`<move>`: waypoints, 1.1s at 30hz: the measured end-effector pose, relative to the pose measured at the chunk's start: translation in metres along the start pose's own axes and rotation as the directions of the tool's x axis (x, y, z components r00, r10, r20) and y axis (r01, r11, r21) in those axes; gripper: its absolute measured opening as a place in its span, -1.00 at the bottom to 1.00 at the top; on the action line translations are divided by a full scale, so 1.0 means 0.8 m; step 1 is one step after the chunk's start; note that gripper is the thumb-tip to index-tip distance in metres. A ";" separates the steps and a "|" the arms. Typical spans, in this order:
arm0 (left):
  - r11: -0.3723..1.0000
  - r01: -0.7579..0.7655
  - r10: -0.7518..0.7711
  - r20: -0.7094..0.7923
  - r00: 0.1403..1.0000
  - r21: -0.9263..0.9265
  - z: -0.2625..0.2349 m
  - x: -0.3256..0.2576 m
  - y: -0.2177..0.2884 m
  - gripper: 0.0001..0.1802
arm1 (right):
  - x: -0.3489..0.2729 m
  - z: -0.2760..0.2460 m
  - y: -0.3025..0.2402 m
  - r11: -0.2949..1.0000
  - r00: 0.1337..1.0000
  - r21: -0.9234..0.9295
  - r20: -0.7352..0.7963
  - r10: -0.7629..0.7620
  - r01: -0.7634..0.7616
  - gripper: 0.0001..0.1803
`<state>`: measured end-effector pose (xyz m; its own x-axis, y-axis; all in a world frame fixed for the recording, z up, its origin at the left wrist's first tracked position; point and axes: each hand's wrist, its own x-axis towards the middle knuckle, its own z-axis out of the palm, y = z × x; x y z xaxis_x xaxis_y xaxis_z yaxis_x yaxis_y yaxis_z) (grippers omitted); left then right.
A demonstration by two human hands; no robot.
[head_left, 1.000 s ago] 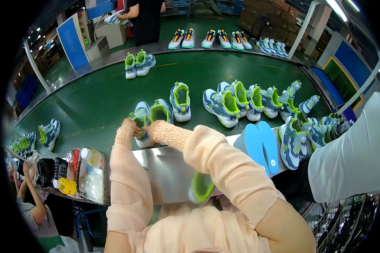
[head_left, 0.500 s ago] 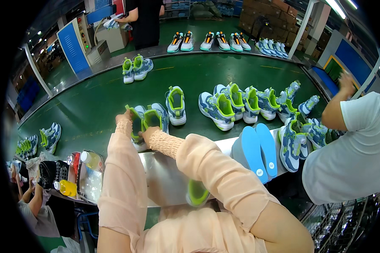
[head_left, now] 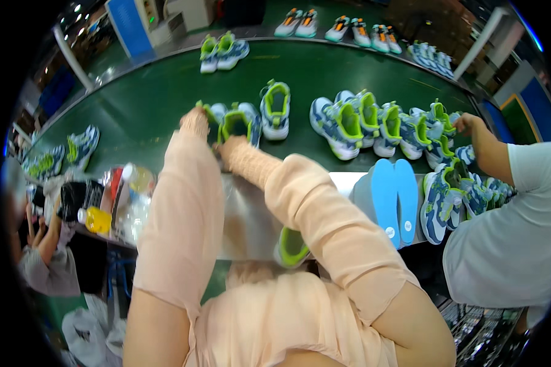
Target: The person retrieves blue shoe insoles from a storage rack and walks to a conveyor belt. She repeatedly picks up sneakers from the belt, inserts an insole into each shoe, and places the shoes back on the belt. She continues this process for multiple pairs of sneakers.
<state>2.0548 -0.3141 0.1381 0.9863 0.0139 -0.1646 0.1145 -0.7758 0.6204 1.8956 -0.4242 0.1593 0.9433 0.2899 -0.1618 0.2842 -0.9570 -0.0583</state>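
Observation:
Two blue, white and lime-green sneakers stand side by side on the green belt in front of me. My left hand point(head_left: 194, 117) is closed on the collar of the left sneaker point(head_left: 213, 114), partly covering it. At the heel of the right sneaker point(head_left: 247, 121), my right hand point(head_left: 230, 148) has its fingers bent against the lower side; the fingertips are partly hidden. Just right of this pair stands a single matching sneaker point(head_left: 276, 113). Another lime-lined shoe point(head_left: 292, 246) sits close to my body at the metal ledge point(head_left: 251, 220).
Blue insoles point(head_left: 384, 205) lie on the ledge to the right. Beyond them are several sneakers point(head_left: 349, 125) and a co-worker's hand point(head_left: 468, 124) touching one. A yellow-filled bottle point(head_left: 95, 219) and other bottles stand at left. Another sneaker pair point(head_left: 223, 52) sits at the belt's far side.
The whole view has shifted, so the belt and shoes appear higher. My hands stay at the same pair. The co-worker's hand on the right has come down to the sneakers.

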 end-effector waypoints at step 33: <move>0.899 0.087 0.180 -0.545 0.819 0.429 -0.174 -0.348 -0.211 -0.88 | 0.134 -0.318 0.440 0.931 0.796 0.100 -0.493 0.352 -0.350 -0.29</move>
<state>1.7778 -0.0994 0.1856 0.8934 0.2152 0.3944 0.1379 -0.9668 0.2151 2.1404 -0.7322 0.3724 0.9353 -0.1105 0.3362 -0.0826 -0.9919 -0.0964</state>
